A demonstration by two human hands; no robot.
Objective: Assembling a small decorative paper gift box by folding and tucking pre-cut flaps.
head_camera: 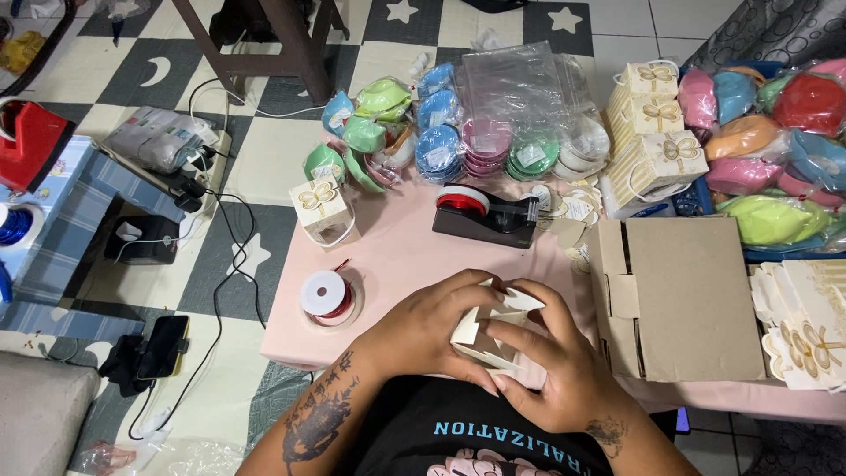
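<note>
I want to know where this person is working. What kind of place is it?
Probably a home craft corner: a low pink table on foam play mats, with finished gift boxes, a ribbon spool and a tape dispenser.

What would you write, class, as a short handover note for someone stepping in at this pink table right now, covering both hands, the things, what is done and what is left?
Left hand and right hand together grip a small white card box, part folded, flaps open, at the near edge of the pink table.
Done: one folded box stands to the left, three more at the back right.
Left: flat blanks lie stacked at the right.
Red ribbon spool and black tape dispenser sit within reach.
</note>
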